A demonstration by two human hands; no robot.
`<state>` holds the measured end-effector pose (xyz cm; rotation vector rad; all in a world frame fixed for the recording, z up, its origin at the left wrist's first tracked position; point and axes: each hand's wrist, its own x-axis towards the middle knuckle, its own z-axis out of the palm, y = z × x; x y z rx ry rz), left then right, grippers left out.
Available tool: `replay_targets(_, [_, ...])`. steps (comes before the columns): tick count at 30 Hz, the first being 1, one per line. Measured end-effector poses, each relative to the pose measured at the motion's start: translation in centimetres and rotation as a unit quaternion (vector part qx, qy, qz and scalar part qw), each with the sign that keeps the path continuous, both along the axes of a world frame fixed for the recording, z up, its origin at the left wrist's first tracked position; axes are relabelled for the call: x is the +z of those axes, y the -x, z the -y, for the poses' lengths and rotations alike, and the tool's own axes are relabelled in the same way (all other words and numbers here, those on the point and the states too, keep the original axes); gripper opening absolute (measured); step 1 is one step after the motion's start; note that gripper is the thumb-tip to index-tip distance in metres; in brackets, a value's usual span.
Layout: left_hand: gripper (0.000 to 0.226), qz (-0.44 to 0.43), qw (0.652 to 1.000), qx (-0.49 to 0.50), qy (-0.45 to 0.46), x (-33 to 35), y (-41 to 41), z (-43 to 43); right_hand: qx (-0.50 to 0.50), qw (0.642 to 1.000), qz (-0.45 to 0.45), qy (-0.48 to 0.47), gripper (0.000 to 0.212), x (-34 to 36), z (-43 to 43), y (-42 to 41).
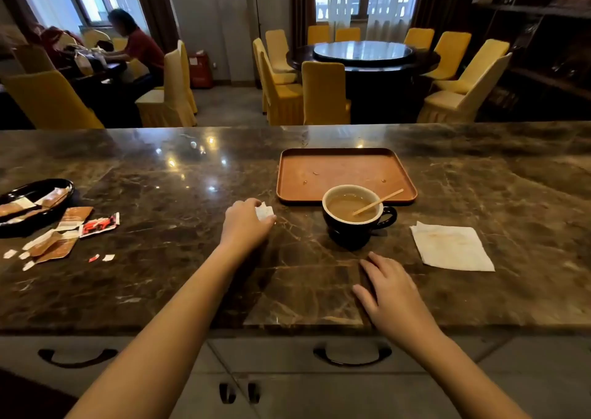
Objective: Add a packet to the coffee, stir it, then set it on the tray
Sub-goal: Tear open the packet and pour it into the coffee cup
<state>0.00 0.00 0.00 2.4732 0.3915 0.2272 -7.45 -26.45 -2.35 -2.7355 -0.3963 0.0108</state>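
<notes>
A dark cup [358, 227] of milky coffee stands on the marble counter just in front of the orange tray [319, 169], with a wooden stir stick [379, 201] leaning in it. My left hand [244, 223] rests on the counter left of the cup, its fingers closed on a small white packet [264, 211]. Flat on the counter below the cup, my right hand [390, 294] holds nothing and its fingers are spread.
A black dish [41, 188] of packets sits at the far left, with several torn wrappers [64, 233] and scraps beside it. A white napkin [451, 246] lies right of the cup. Drawers with handles run under the counter edge. A person sits at a table in the far room.
</notes>
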Motion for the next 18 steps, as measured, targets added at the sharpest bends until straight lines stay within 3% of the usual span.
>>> replay_targets(6, [0.068,-0.052,0.989,0.043,-0.131,-1.0,-1.2,1.4,0.027,0.998,0.024,0.043,0.057,-1.4,0.2,0.5])
replay_targets(13, [0.034,-0.006,0.986,0.025,-0.167,-0.5,-1.0,1.6,0.026,0.998,0.046,0.015,0.056,-1.5,0.3,0.7])
replay_targets(18, [0.011,0.045,0.989,0.053,-0.128,-0.2,-0.3,1.4,0.026,0.997,0.071,-0.026,0.053,-1.6,0.3,1.0])
